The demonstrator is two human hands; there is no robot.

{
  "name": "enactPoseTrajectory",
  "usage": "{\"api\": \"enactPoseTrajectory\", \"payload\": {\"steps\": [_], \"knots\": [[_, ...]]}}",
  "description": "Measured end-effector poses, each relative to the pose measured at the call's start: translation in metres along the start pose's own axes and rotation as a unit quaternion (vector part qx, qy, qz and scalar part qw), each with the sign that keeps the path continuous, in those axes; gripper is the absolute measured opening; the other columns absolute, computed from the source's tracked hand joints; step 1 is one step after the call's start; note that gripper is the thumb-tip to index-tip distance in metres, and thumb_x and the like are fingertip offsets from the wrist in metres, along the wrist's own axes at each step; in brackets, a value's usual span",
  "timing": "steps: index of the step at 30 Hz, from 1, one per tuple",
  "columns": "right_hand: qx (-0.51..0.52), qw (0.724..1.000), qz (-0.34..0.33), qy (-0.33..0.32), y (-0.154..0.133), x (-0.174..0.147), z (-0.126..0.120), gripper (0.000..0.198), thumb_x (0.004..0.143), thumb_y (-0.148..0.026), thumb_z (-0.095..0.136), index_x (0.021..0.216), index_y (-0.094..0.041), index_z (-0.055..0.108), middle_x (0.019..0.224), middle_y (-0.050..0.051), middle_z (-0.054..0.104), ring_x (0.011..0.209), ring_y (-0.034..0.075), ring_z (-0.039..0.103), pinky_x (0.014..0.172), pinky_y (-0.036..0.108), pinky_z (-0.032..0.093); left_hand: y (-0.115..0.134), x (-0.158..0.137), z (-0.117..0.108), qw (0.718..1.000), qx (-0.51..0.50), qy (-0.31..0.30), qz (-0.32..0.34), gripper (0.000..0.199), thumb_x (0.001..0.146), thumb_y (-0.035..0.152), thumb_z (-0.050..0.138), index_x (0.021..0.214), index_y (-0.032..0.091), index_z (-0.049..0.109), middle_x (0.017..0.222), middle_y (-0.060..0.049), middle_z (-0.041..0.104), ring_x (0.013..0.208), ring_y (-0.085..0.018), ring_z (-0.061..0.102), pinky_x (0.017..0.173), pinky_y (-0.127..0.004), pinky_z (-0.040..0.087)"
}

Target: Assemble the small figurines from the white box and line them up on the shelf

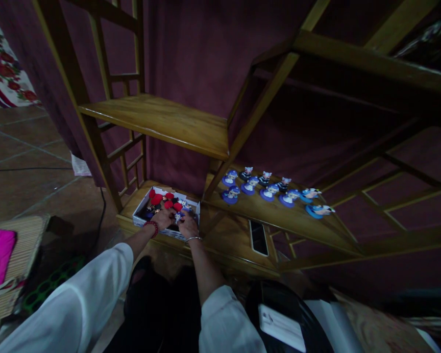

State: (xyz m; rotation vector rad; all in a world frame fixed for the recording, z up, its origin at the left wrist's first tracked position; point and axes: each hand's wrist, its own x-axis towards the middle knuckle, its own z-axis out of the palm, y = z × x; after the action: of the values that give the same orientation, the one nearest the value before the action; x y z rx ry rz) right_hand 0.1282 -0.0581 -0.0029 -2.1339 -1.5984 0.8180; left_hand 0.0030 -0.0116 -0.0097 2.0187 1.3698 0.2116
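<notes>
A shallow white box (135,218) on the low shelf holds several small figurines, some with red tops (156,199) and some white and purple. Both my hands are inside it. My left hand (163,219), with a red bead bracelet at the wrist, has its fingers closed against a small white-and-purple figurine (178,216). From the other side my right hand (188,226), wearing a light bracelet, pinches the same figurine. The fingertips are partly hidden among the figurines.
Purple-based figurines (268,192), dark-clothed ones (265,177) and blue-based ones (318,211) stand on the shelf board (308,223) to the right. An upper shelf (161,120) juts out above the box. A white phone-like object (282,327) lies on a black stool (312,338).
</notes>
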Motion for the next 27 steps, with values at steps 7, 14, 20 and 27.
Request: {"api": "enactPoseTrajectory", "payload": {"steps": [7,14,20,27], "knots": [[-0.049,0.999,-0.018,-0.008,-0.0041,-0.0048,-0.0023,0.037,0.076,-0.027,0.049,0.114,-0.029,0.049,0.102,0.001,0.062,0.093,0.015,0.057,0.075,0.022,0.041,0.0059,-0.0097,-0.0036,0.998,0.052,0.004,0.023,0.038,0.073,0.022,0.051,0.11,0.03,0.05,0.096,0.001,0.063,0.093,-0.016,0.057,0.081,-0.026,0.042],[-0.053,0.998,-0.019,0.003,-0.0026,-0.004,-0.0009,0.034,0.078,-0.025,0.047,0.111,-0.029,0.05,0.099,0.0,0.063,0.09,0.014,0.057,0.074,0.021,0.041,0.0074,-0.0101,-0.0031,0.997,0.076,0.007,0.014,0.026,0.076,0.025,0.047,0.1,0.023,0.056,0.099,-0.004,0.062,0.095,-0.017,0.057,0.08,-0.026,0.042],[-0.062,0.998,-0.006,0.006,-0.0031,-0.0043,-0.001,0.032,0.078,-0.027,0.047,0.11,-0.028,0.05,0.096,0.001,0.064,0.086,0.015,0.059,0.07,0.021,0.041,0.0056,-0.0084,-0.0011,0.996,0.086,0.019,0.005,0.026,0.077,0.024,0.043,0.101,0.024,0.054,0.104,-0.004,0.061,0.097,-0.017,0.056,0.082,-0.027,0.042],[-0.041,0.999,-0.004,0.002,-0.0044,-0.0061,-0.0024,0.032,0.078,-0.028,0.047,0.11,-0.027,0.048,0.097,0.001,0.064,0.089,0.014,0.058,0.07,0.021,0.041,0.0024,-0.0053,0.0015,0.996,0.09,0.021,-0.011,0.027,0.08,0.025,0.039,0.104,0.023,0.051,0.099,-0.006,0.063,0.094,-0.02,0.057,0.079,-0.03,0.043]]}}
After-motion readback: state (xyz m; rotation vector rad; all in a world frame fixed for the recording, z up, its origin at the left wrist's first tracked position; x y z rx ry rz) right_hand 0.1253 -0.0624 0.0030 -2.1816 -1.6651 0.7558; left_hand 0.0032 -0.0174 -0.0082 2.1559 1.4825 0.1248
